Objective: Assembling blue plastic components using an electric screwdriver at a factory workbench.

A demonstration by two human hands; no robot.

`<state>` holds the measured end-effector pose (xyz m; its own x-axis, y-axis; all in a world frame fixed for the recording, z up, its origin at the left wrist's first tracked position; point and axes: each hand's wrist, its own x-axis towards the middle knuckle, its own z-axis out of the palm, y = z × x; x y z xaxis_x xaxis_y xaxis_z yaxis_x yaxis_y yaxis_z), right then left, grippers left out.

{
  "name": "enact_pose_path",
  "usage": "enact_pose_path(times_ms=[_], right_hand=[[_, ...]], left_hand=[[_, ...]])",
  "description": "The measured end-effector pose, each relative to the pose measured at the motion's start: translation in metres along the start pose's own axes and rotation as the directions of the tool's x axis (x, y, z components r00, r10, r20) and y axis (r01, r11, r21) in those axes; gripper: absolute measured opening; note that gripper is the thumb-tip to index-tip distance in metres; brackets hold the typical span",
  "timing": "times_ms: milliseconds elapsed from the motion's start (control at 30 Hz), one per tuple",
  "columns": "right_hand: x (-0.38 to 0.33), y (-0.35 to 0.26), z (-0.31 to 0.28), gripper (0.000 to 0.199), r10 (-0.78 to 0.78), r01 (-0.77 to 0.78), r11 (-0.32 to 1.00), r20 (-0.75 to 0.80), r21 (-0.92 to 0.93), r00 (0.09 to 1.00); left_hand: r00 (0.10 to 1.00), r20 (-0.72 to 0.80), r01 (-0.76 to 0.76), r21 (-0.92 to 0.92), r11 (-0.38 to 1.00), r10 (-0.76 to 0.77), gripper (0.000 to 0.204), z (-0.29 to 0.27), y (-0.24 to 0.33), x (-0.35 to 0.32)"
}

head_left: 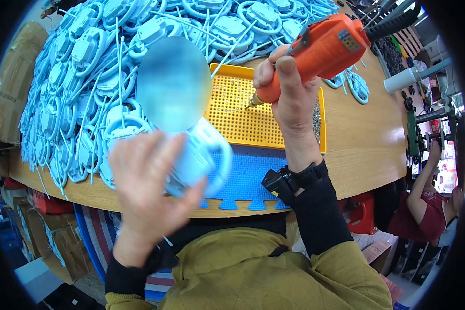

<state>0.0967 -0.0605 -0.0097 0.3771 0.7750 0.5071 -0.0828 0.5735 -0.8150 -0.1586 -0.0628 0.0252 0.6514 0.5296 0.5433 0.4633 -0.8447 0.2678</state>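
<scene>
My right hand is wrapped round an orange electric screwdriver. The screwdriver's bit points down and left, over a yellow perforated tray. Small screws lie along the tray's right side, and tiny pieces sit in some of its holes. Smeared by motion, my left hand grips a light blue plastic ring-shaped part with a box-like middle, just left of the tray. Its fingers lie across the part's near side, and the thumb is at the lower edge. A blurred oval patch hides what lies just beyond this part.
A large heap of similar light blue parts with thin stems covers the table's left and far side. A blue foam mat lies before the tray. Two loose parts rest at the right. Another person is at far right.
</scene>
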Motion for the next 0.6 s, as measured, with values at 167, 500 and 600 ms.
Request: enact_pose_path(times_ms=[167, 500, 600], right_hand=[[0.001, -0.003, 0.011, 0.036, -0.022, 0.022, 1.000, -0.027, -0.016, 0.999], [0.005, -0.003, 0.015, 0.036, -0.051, 0.051, 0.999, -0.053, -0.001, 0.997], [0.004, 0.002, 0.015, 0.036, -0.042, 0.042, 0.999, -0.048, 0.004, 0.998]], left_hand=[[0.977, 0.212, -0.002, -0.103, 0.995, 0.024, 0.060, 0.032, 0.041, -0.032], [0.953, 0.277, 0.174, -0.164, 0.971, -0.124, 0.074, 0.054, 0.043, -0.043], [0.949, 0.270, 0.207, -0.138, 0.968, -0.164, 0.076, 0.058, 0.044, -0.046]])
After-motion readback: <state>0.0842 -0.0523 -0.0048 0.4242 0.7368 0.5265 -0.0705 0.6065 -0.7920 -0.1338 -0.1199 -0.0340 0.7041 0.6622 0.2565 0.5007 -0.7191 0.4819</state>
